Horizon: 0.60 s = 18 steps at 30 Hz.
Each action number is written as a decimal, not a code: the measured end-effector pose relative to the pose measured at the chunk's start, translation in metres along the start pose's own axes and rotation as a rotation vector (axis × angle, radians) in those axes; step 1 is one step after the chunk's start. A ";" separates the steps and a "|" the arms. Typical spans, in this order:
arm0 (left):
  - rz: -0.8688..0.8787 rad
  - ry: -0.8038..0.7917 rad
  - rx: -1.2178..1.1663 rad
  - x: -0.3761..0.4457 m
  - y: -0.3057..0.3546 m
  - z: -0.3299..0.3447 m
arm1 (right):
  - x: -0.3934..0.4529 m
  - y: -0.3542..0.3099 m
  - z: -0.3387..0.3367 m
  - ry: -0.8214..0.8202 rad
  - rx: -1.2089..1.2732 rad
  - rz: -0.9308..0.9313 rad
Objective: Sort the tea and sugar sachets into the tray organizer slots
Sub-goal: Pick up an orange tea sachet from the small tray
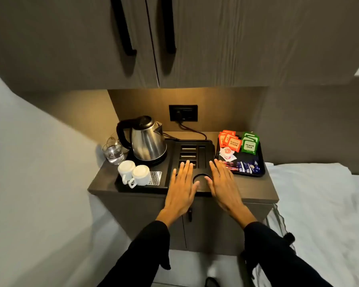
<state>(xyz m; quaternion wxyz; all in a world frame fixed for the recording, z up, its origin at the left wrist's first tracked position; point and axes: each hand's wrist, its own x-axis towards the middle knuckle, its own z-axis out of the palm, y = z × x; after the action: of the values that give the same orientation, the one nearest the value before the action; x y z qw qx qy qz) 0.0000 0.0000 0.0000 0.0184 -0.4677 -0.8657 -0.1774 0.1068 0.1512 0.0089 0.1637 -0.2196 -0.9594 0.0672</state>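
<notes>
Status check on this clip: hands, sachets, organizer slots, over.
Left hand and right hand flat, open, empty over organizer tray. Sachets all on side tray. Slots unfilled, nothing blocking.

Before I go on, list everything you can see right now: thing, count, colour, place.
Kettle: one, steel with black handle, back left of organizer tray.
Organizer tray: one, black, centre of cabinet top, slots empty.
Cups: two, white, upside down, front left of organizer tray.
Glasses: two, clear, left of kettle.
Orange tea sachets: several, orange, back left of side tray.
Green tea sachets: several, green, back right of side tray.
White sachets: a few, white and red, middle of side tray.
Blue sachets: a few, blue, front of side tray.
Side tray: one, black, right of organizer tray.
Wall socket: one, black, behind kettle.
Left hand: flat, empty, over organizer tray.
Right hand: flat, empty, over organizer tray.
</notes>
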 end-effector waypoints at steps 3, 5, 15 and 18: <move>-0.055 0.004 0.019 0.004 -0.015 -0.010 | 0.021 0.010 -0.005 -0.109 0.061 0.074; -0.111 -0.043 -0.016 0.030 -0.037 -0.001 | 0.059 0.030 0.000 -0.200 0.080 0.121; -0.162 -0.060 -0.041 0.039 -0.078 -0.014 | 0.125 0.102 -0.028 -0.231 -0.016 0.291; -0.183 -0.082 -0.086 0.038 -0.085 -0.014 | 0.133 0.109 -0.031 -0.278 -0.083 0.305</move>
<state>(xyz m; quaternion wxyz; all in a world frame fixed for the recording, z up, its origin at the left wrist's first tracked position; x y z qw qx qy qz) -0.0930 -0.0167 -0.0042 -0.0533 -0.3937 -0.8965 -0.1959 0.0476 0.3095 0.0545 0.0082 -0.3575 -0.9303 0.0813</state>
